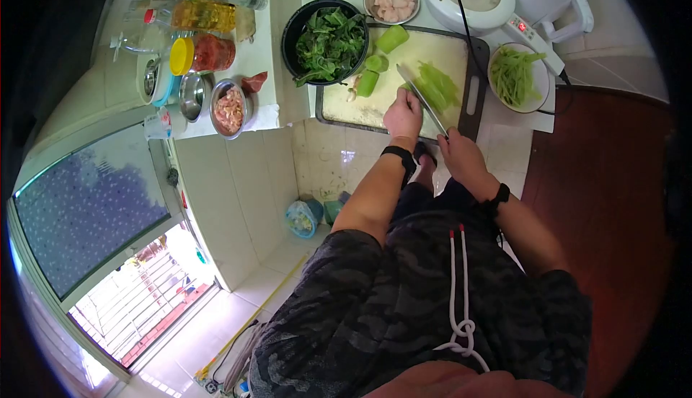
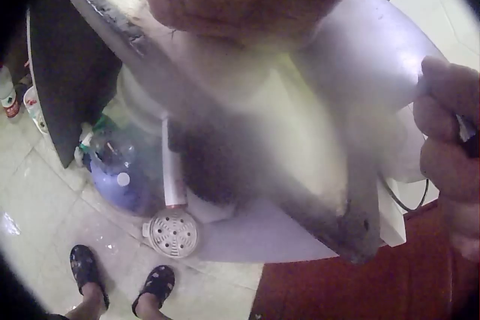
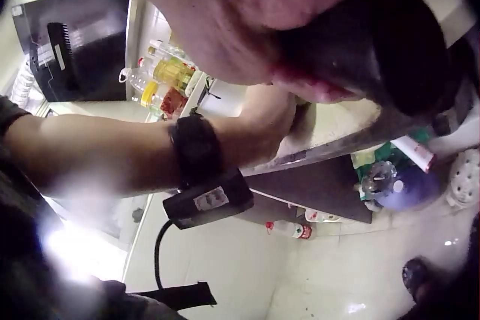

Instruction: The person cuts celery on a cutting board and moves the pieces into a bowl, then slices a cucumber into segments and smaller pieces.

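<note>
In the head view the right hand (image 1: 463,157) grips the handle of a knife (image 1: 425,102), its blade slanting up and left across the cutting board (image 1: 353,113). Beside the blade is the left hand (image 1: 404,118), its fingertips by a green piece whose shape is mostly hidden. Thin green slices (image 1: 437,86) lie right of the blade. Left of it rest thick green chunks (image 1: 367,83) and small garlic-like pieces (image 1: 352,94). In the right wrist view the right hand (image 3: 262,20) wraps a dark handle (image 3: 337,42).
A black bowl of leafy greens (image 1: 323,43), a bowl of pale meat (image 1: 393,3) and a plate of green strips (image 1: 516,77) surround the board. A white cooker (image 1: 440,1) stands behind, with a black cord hanging over the board. Bottles (image 1: 205,17) and meat bowls stand at left.
</note>
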Demonstrator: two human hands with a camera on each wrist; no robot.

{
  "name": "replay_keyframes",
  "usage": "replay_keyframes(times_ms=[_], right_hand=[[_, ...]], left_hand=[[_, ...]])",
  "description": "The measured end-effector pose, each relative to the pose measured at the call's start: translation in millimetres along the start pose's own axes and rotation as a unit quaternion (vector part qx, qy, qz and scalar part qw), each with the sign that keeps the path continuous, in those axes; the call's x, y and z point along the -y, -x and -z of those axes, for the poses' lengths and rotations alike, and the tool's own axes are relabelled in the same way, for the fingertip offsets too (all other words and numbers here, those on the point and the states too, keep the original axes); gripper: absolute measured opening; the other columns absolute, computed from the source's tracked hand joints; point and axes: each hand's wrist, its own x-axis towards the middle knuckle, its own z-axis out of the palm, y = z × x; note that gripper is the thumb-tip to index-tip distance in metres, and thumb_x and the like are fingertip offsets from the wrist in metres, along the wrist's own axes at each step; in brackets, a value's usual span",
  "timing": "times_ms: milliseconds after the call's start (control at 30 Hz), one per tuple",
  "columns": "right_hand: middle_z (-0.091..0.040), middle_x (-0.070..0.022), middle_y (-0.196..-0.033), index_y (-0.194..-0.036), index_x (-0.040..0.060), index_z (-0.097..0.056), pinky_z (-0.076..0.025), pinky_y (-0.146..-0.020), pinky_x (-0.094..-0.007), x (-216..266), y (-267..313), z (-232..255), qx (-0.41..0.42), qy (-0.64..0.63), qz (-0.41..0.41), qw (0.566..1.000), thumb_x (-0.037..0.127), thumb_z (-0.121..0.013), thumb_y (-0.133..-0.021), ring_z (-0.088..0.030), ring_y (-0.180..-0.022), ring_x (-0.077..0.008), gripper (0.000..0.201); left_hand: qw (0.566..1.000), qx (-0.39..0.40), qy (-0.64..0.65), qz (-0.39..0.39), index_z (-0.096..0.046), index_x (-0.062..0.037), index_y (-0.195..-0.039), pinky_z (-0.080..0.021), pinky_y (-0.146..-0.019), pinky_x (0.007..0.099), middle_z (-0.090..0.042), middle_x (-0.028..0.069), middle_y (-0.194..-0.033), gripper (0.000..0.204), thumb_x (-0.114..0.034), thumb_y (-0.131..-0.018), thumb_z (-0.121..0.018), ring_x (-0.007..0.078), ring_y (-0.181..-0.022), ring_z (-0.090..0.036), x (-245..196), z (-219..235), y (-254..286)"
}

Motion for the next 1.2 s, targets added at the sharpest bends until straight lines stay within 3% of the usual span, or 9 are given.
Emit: replay_keyframes(times_ms=[267, 467, 667, 1000, 1067, 1200], right_hand=[[-0.064, -0.0227, -0.070, -0.092, -0.0013, -0.052, -0.049, -0.067, -0.0536, 7, -11, 5, 0.023, -0.051, -0.017, 0.998, 0.029, -0.049, -0.098, -0.064, -0.074, -0.0443, 0.031], [-0.063, -0.0241, -0.070, -0.092, -0.0014, -0.052, -0.049, -0.067, -0.0531, -8, -8, -4, -0.003, -0.021, 0.024, 0.999, 0.030, -0.049, -0.098, -0.063, -0.072, -0.0444, 0.032], [-0.063, -0.0270, -0.074, -0.091, -0.0021, -0.053, -0.047, -0.069, -0.0550, -4, -15, 1, 0.016, -0.060, -0.005, 0.998, 0.030, -0.049, -0.098, -0.062, -0.072, -0.0462, 0.033], [-0.063, -0.0285, -0.077, -0.090, -0.0034, -0.052, -0.048, -0.068, -0.0532, -5, -23, -5, 0.002, -0.039, 0.015, 0.999, 0.031, -0.049, -0.097, -0.062, -0.074, -0.0463, 0.035], [-0.063, -0.0263, -0.074, -0.090, -0.0033, -0.052, -0.048, -0.068, -0.0525, 1, -18, 3, 0.030, -0.080, -0.018, 0.996, 0.030, -0.049, -0.097, -0.062, -0.073, -0.0452, 0.035], [-0.063, -0.0228, -0.068, -0.090, -0.0026, -0.053, -0.048, -0.067, -0.0516, -10, -3, 3, 0.025, -0.083, 0.006, 0.996, 0.030, -0.049, -0.098, -0.063, -0.072, -0.0434, 0.034]], left_hand=[[1.000, -0.003, 0.001, 0.007, -0.052, -0.0113, -0.085, -0.048, -0.057, 0.0507, -0.064, 0.0161, -0.066, 0.020, -0.029, -0.094, -0.049, 0.0404, -0.066, -0.063, 0, -2, -2], [1.000, -0.001, 0.004, -0.008, -0.052, -0.0123, -0.087, -0.047, -0.055, 0.0516, -0.063, 0.0161, -0.065, 0.016, -0.027, -0.093, -0.051, 0.0409, -0.062, -0.062, 3, -2, -1], [1.000, -0.001, -0.003, 0.000, -0.051, -0.0108, -0.084, -0.047, -0.057, 0.0506, -0.063, 0.0166, -0.064, 0.019, -0.028, -0.094, -0.050, 0.0406, -0.064, -0.063, 2, -2, -2], [1.000, 0.000, -0.006, -0.011, -0.050, -0.0112, -0.085, -0.047, -0.056, 0.0516, -0.062, 0.0177, -0.064, 0.018, -0.027, -0.093, -0.050, 0.0418, -0.064, -0.062, 5, -3, -2], [1.000, 0.000, -0.006, -0.014, -0.050, -0.0116, -0.087, -0.047, -0.055, 0.0525, -0.062, 0.0182, -0.064, 0.017, -0.027, -0.093, -0.049, 0.0426, -0.063, -0.062, 3, -4, -1], [1.000, 0.003, -0.002, -0.013, -0.050, -0.0115, -0.086, -0.047, -0.055, 0.0526, -0.062, 0.0181, -0.064, 0.017, -0.027, -0.093, -0.049, 0.0427, -0.063, -0.061, 5, -2, -3]])
